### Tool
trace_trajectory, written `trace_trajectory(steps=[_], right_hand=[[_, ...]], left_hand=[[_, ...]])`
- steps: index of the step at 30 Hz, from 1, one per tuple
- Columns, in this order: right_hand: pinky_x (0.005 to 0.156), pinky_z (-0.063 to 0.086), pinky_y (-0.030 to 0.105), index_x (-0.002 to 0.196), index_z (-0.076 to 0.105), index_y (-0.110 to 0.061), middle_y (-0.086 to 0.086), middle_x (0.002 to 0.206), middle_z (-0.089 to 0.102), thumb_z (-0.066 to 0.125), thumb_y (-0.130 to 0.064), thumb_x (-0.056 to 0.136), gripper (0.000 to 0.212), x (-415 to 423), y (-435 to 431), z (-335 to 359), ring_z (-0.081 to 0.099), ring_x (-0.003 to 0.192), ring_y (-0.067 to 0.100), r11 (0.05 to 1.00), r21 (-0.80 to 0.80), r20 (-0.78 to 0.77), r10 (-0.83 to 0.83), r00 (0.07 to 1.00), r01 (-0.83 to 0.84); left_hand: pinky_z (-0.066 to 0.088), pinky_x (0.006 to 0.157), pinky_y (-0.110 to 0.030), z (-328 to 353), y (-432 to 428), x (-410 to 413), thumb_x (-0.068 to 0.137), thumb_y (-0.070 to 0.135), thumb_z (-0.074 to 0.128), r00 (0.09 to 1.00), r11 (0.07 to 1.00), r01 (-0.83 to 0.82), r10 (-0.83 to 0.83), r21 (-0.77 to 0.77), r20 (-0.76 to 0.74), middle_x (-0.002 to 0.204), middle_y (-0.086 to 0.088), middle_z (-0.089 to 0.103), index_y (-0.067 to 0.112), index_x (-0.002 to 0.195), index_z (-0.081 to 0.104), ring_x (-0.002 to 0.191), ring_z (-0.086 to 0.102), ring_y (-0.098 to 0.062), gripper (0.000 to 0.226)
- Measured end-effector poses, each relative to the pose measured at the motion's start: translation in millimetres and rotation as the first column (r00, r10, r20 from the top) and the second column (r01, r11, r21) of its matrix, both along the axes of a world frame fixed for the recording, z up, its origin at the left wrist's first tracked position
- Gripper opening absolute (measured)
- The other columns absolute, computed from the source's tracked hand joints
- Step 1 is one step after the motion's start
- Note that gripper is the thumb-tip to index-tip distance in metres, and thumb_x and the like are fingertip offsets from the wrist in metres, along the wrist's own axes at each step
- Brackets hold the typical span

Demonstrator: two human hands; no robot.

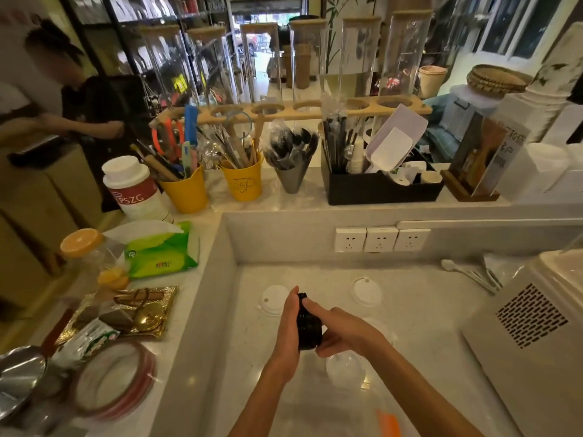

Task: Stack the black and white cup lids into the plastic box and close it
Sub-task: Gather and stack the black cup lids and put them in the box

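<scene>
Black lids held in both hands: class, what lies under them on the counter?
Below the black lids a pale round lid shows; the right hand covers its far edge and anything else there.

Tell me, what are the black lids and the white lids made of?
The black lids, gripped between the left hand and right hand, look like thin moulded plastic: dark, slightly glossy, ridged rims. The white lids on the counter look like matte plastic too, with a small sip hole; moulded paper fibre is possible.
</scene>
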State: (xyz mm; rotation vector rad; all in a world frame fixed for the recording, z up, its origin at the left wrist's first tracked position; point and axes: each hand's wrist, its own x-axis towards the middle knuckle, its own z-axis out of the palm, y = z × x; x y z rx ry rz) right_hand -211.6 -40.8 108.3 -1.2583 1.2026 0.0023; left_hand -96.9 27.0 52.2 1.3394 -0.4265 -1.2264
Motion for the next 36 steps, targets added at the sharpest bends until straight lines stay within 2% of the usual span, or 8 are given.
trace_trajectory(steps=[4,7,12,17,21,24,29,36], right_hand=[[0.065,0.062,0.024,0.098,0.06,-0.018,0.008,0.085,0.076,0.052,-0.082,0.073,0.069,4,3,2,0.077,0.072,0.018,0.999,-0.05,-0.012,-0.007,1.0,0.006],[0.061,0.061,0.022,0.117,0.049,-0.013,0.01,0.096,0.074,0.051,-0.082,0.074,0.082,6,2,2,0.076,0.069,0.017,0.995,-0.101,-0.066,0.004,0.998,-0.011],[0.056,0.059,0.023,0.12,0.043,-0.01,0.011,0.086,0.074,0.047,-0.09,0.066,0.096,9,2,-2,0.073,0.059,0.015,0.989,-0.142,-0.133,0.023,0.991,-0.042],[0.059,0.059,0.026,0.122,0.053,-0.011,0.01,0.095,0.072,0.029,-0.101,0.053,0.116,4,-1,-7,0.072,0.073,0.017,0.981,-0.18,-0.118,0.052,0.992,-0.073],[0.082,0.061,0.034,0.128,0.054,-0.023,0.001,0.117,0.069,0.064,-0.082,0.065,0.087,-10,-2,-17,0.071,0.1,0.018,0.996,-0.078,0.172,-0.036,0.984,0.051],[0.094,0.057,0.039,0.121,0.065,-0.025,0.0,0.117,0.073,0.077,-0.058,0.074,0.059,-15,4,-27,0.07,0.107,0.017,0.998,0.046,0.361,-0.051,0.931,0.037],[0.082,0.059,0.032,0.122,0.062,-0.007,0.014,0.114,0.074,0.088,-0.038,0.071,0.066,-11,22,-41,0.072,0.105,0.025,0.928,0.29,0.475,-0.353,0.806,0.236],[0.084,0.059,0.04,0.128,0.055,-0.007,0.014,0.112,0.074,0.091,-0.036,0.067,0.077,-7,44,-43,0.071,0.106,0.03,0.915,0.309,0.461,-0.382,0.801,0.258]], left_hand=[[0.063,0.079,-0.036,5,2,0,0.083,0.077,0.053,0.999,1.0,-0.022,0.022,-0.003,-0.033,0.127,0.009,0.071,0.058,0.127,0.06,0.112,0.071,-0.014,0.048],[0.062,0.079,-0.037,8,4,-2,0.089,0.07,0.054,0.996,0.999,-0.026,0.023,-0.035,-0.086,0.13,0.007,0.069,0.058,0.128,0.059,0.114,0.07,-0.017,0.041],[0.061,0.088,-0.044,15,6,-3,0.075,0.067,0.065,0.985,0.999,0.017,-0.026,-0.051,-0.169,0.138,0.002,0.064,0.044,0.143,0.052,0.124,0.063,-0.022,0.073],[0.062,0.075,-0.037,25,9,14,0.083,0.056,0.067,0.973,0.996,0.077,-0.083,-0.037,-0.214,0.123,-0.006,0.074,0.037,0.13,0.066,0.109,0.074,-0.026,0.051],[0.062,0.078,-0.037,29,17,30,0.087,0.049,0.066,0.945,0.997,0.076,-0.081,-0.027,-0.317,0.123,-0.011,0.075,0.021,0.121,0.075,0.105,0.075,-0.026,0.046],[0.061,0.081,-0.04,32,22,37,0.094,0.052,0.058,0.957,0.994,0.106,-0.102,-0.002,-0.271,0.122,-0.01,0.075,0.023,0.125,0.072,0.104,0.075,-0.025,0.045],[0.06,0.093,-0.043,30,33,42,0.093,0.063,0.048,0.99,0.995,0.101,-0.101,-0.01,-0.099,0.125,-0.01,0.073,0.019,0.133,0.065,0.116,0.07,-0.026,0.062],[0.061,0.074,-0.03,20,47,46,0.094,0.022,0.071,0.994,0.994,0.094,-0.091,-0.051,0.052,0.12,-0.006,0.073,0.024,0.131,0.061,0.103,0.075,-0.021,0.039]])
